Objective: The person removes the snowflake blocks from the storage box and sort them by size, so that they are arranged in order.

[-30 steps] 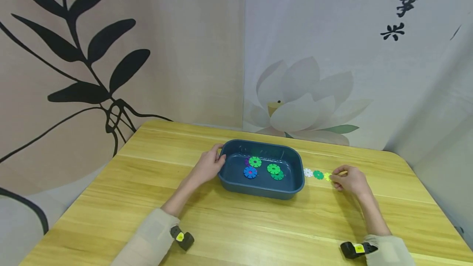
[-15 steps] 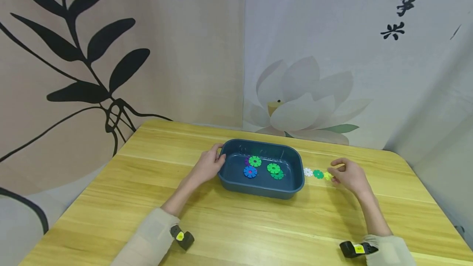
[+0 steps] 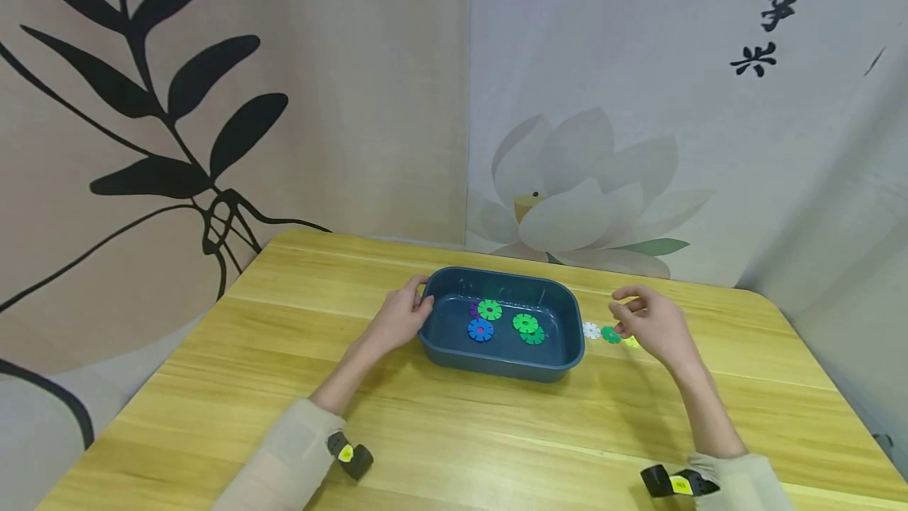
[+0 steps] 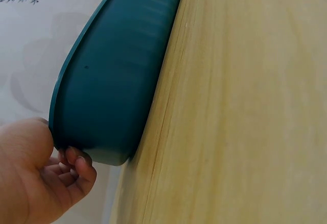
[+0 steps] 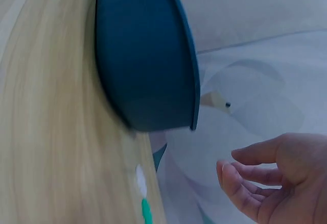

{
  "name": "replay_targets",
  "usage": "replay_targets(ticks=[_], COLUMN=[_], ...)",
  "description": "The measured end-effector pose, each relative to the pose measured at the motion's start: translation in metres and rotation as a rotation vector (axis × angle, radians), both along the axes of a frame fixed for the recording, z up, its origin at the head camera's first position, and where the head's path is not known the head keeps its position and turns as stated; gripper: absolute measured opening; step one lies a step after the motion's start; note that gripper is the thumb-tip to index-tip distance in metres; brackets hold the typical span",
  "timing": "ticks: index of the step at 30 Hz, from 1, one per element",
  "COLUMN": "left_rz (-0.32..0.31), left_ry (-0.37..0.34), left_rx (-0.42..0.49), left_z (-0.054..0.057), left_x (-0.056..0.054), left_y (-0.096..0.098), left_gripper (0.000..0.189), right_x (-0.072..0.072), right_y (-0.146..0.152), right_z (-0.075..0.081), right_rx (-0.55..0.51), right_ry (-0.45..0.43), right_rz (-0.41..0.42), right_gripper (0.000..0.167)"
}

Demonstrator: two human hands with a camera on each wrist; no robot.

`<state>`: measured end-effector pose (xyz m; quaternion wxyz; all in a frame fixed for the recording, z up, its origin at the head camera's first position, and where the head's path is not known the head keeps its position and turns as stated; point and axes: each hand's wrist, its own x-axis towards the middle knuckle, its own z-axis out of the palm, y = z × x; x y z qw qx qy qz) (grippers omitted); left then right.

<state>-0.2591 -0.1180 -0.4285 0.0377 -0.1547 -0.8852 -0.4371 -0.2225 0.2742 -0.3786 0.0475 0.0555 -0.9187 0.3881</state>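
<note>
A dark blue plastic basin (image 3: pixel 500 365) stands on the table, and my left hand (image 3: pixel 399 318) grips its left end by the rim. In the left wrist view the curled fingers (image 4: pixel 82 175) lie against the basin's outer wall. Inside are several snowflake discs: a blue snowflake disc (image 3: pixel 480 330), a purple one mostly hidden, and green snowflake discs (image 3: pixel 526 323). My right hand (image 3: pixel 656 326) hovers in the air right of the basin, fingers loosely bent and holding nothing. Below it, a white snowflake disc (image 3: pixel 592 330), a green snowflake disc (image 3: pixel 610 334) and a partly hidden yellow snowflake disc (image 3: pixel 631 341) lie in a row.
The wooden table (image 3: pixel 454 440) reaches back to a printed curtain (image 3: pixel 369 101) with leaves, a lotus and characters. Another curtain (image 3: pixel 851 259) hangs along the right side. A black wrist camera (image 3: pixel 351 456) is strapped over each sleeve.
My right hand has let go of the yellow snowflake disc, risen, and moved left toward the basin. The yellow disc stays at the row's right end. My left hand and the basin have not moved.
</note>
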Motion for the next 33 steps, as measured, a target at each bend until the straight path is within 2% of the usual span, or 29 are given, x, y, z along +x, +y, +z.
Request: replay_targets(ticks=[6,11,22,33], left_rz=[-0.002,0.0,0.005,0.007], left_ry=[-0.003,-0.01,-0.014,-0.01], left_rx=[0.006,0.009,0.001,-0.004], left_z=[0.0,0.002,0.002,0.001], left_x=[0.0,0.001,0.001,0.001], left_y=[0.0,0.0,0.001,0.001], left_gripper=[0.043,0.043,0.043,0.044], right_x=[0.001,0.0,-0.009,-0.016], right_y=[-0.021,-0.038,-0.076,-0.108], right_z=[0.009,0.01,-0.001,-0.015], right_rx=[-0.039,-0.045,-0.103,-0.15], right_ry=[0.055,0.085,0.056,-0.031], right_rz=[0.044,0.074,0.15,0.228], right_gripper=[0.03,0.025,0.02,0.02])
